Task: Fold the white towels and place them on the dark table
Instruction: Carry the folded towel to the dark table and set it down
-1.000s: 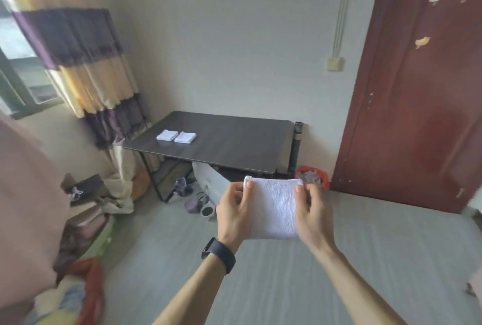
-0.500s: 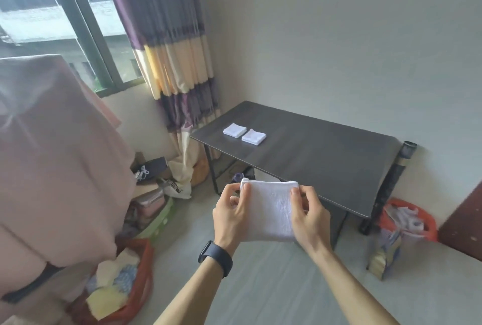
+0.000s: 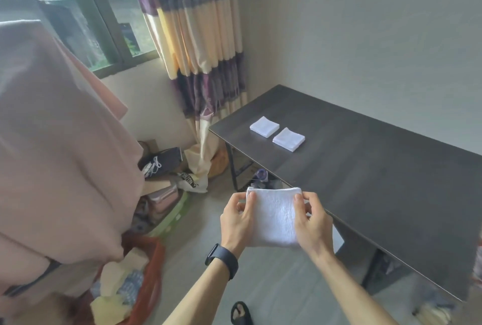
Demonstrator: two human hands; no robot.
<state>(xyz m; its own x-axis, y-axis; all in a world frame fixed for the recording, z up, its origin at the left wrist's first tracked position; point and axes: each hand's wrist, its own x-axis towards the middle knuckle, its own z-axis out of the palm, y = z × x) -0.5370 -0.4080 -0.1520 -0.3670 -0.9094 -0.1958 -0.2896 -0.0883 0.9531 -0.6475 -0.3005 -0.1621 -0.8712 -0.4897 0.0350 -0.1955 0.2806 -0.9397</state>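
Observation:
A folded white towel [image 3: 274,217] hangs in the air just in front of the near edge of the dark table [image 3: 378,181]. My left hand [image 3: 236,220] pinches its left side and my right hand [image 3: 313,223] pinches its right side, thumbs on the front face. Two small folded white towels lie side by side near the table's left end, one [image 3: 264,126] further left and one [image 3: 288,139] beside it. A black watch sits on my left wrist.
A large pink cloth [image 3: 60,147] hangs at the left. Below it stands a red basket [image 3: 146,290] of laundry, with boxes and bags on the floor by the striped curtain [image 3: 200,37]. Shoes lie under the table. The table's right end runs toward the wall.
The view has swung left and closer to the table; the two folded towels now appear larger. Both hands keep the same grip on the towel, now near the table's edge.

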